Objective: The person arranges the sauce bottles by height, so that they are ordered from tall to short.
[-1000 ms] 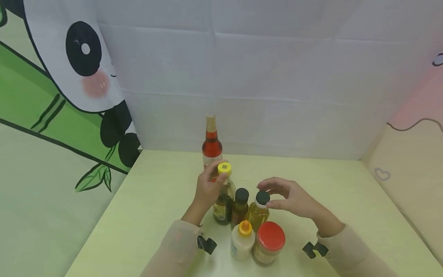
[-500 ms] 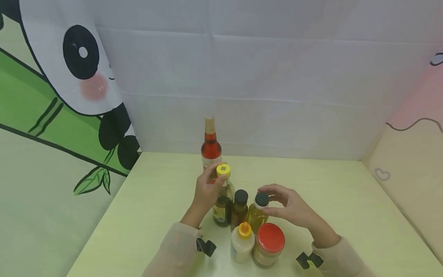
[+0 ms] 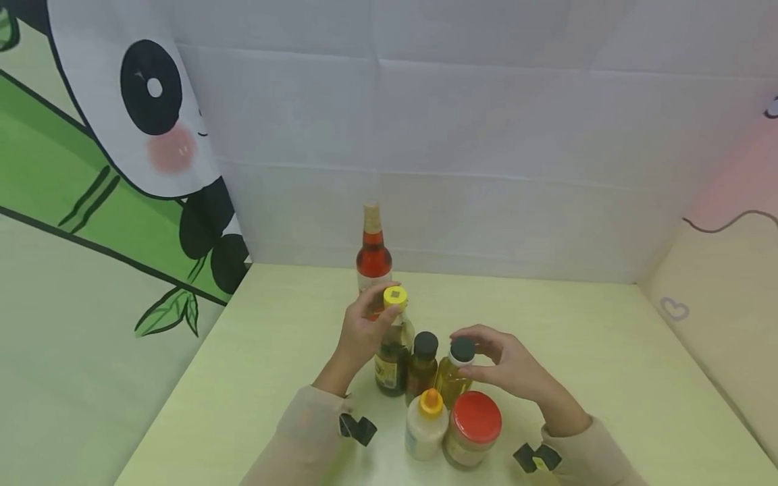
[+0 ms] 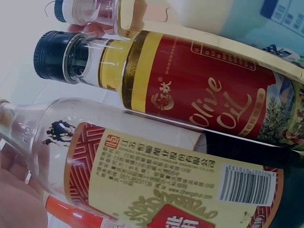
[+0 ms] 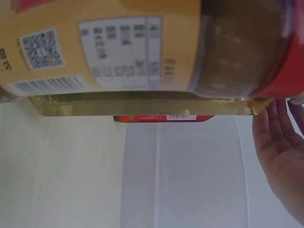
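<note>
My left hand (image 3: 360,331) grips a tall vinegar bottle (image 3: 392,374) by the neck, just under its yellow cap. The left wrist view shows that bottle's cream label close up, with the hand at lower left. My right hand (image 3: 510,364) holds a golden oil bottle (image 3: 450,385) at the neck, thumb and fingers around the base of its dark cap. Between these two stands an olive oil bottle (image 4: 209,90) with a black cap and red label. In the right wrist view a brown-filled jar (image 5: 142,47) hides most of the golden bottle.
In front stand a white squeeze bottle (image 3: 423,432) with an orange tip and the red-lidded jar (image 3: 477,418). Behind my left hand rises a tall red bottle (image 3: 373,260). The pale yellow table (image 3: 273,324) ends at a white cloth backdrop (image 3: 456,162).
My right hand has come slightly left and down, its thumb and fingers settling around the golden bottle's neck. My left hand stays on the vinegar bottle; the bottles keep their places.
</note>
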Action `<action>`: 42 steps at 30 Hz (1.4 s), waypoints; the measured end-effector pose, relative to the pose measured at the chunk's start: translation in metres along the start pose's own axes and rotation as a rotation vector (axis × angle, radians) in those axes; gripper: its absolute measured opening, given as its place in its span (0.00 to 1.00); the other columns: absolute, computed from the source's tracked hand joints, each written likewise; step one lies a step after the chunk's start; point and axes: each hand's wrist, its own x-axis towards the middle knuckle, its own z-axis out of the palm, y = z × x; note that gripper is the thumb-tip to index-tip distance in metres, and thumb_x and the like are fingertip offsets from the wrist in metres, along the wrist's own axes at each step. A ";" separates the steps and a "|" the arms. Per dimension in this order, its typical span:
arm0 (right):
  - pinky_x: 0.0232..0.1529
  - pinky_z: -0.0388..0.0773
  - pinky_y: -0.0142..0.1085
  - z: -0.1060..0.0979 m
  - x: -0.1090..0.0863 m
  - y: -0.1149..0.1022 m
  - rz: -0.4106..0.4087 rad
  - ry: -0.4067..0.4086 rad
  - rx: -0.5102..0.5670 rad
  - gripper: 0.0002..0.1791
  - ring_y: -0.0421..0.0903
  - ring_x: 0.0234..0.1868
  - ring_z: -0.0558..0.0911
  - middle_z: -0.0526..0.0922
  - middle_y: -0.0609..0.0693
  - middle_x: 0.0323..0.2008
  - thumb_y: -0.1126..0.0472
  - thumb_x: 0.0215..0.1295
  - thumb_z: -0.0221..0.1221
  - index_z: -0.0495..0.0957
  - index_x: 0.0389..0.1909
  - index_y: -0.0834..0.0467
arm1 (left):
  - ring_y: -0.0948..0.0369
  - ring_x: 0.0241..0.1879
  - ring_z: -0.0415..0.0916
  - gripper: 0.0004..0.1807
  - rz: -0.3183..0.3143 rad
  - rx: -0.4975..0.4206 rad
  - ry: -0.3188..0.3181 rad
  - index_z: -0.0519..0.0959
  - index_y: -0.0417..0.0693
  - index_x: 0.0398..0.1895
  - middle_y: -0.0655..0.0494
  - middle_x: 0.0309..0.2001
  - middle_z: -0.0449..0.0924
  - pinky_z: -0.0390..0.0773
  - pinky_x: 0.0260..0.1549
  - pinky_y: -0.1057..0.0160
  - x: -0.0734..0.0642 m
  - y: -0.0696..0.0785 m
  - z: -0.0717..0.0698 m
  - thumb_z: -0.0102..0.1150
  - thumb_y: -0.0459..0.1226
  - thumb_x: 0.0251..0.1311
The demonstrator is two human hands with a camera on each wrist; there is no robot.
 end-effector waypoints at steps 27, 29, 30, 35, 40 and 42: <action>0.54 0.74 0.38 -0.009 0.004 0.015 -0.073 -0.015 -0.011 0.19 0.49 0.47 0.80 0.81 0.50 0.45 0.72 0.59 0.65 0.76 0.52 0.64 | 0.60 0.44 0.78 0.21 -0.161 -0.059 0.074 0.74 0.30 0.55 0.41 0.46 0.78 0.79 0.43 0.64 0.008 0.006 0.013 0.61 0.22 0.56; 0.53 0.74 0.39 -0.010 0.004 0.016 -0.074 -0.015 -0.013 0.19 0.49 0.47 0.80 0.81 0.50 0.44 0.72 0.59 0.65 0.76 0.52 0.63 | 0.59 0.44 0.78 0.22 -0.156 -0.044 0.073 0.74 0.30 0.56 0.39 0.46 0.78 0.79 0.44 0.63 0.010 0.006 0.013 0.62 0.23 0.57; 0.54 0.74 0.39 -0.010 0.004 0.016 -0.075 -0.016 -0.013 0.19 0.49 0.48 0.80 0.81 0.50 0.44 0.72 0.59 0.65 0.76 0.52 0.63 | 0.58 0.45 0.79 0.22 -0.152 -0.041 0.074 0.74 0.29 0.56 0.38 0.47 0.78 0.79 0.45 0.63 0.012 0.006 0.014 0.62 0.23 0.57; 0.54 0.74 0.39 -0.012 0.004 0.016 -0.075 -0.018 -0.007 0.19 0.49 0.48 0.80 0.81 0.50 0.44 0.72 0.59 0.65 0.76 0.52 0.63 | 0.54 0.47 0.78 0.22 -0.155 -0.034 0.079 0.74 0.29 0.56 0.37 0.48 0.79 0.78 0.48 0.62 0.018 0.004 0.017 0.63 0.24 0.57; 0.54 0.73 0.38 -0.012 0.003 0.016 -0.078 -0.017 -0.005 0.19 0.49 0.47 0.80 0.81 0.50 0.43 0.72 0.59 0.65 0.75 0.51 0.67 | 0.51 0.46 0.79 0.21 -0.177 -0.006 0.086 0.76 0.33 0.56 0.39 0.45 0.81 0.79 0.43 0.65 0.025 0.001 0.020 0.64 0.27 0.58; 0.54 0.73 0.39 -0.013 0.003 0.015 -0.078 -0.014 -0.010 0.19 0.49 0.47 0.80 0.81 0.50 0.43 0.72 0.59 0.65 0.75 0.51 0.67 | 0.50 0.45 0.79 0.21 -0.169 0.000 0.090 0.76 0.33 0.56 0.39 0.44 0.81 0.78 0.43 0.65 0.029 -0.001 0.021 0.64 0.27 0.59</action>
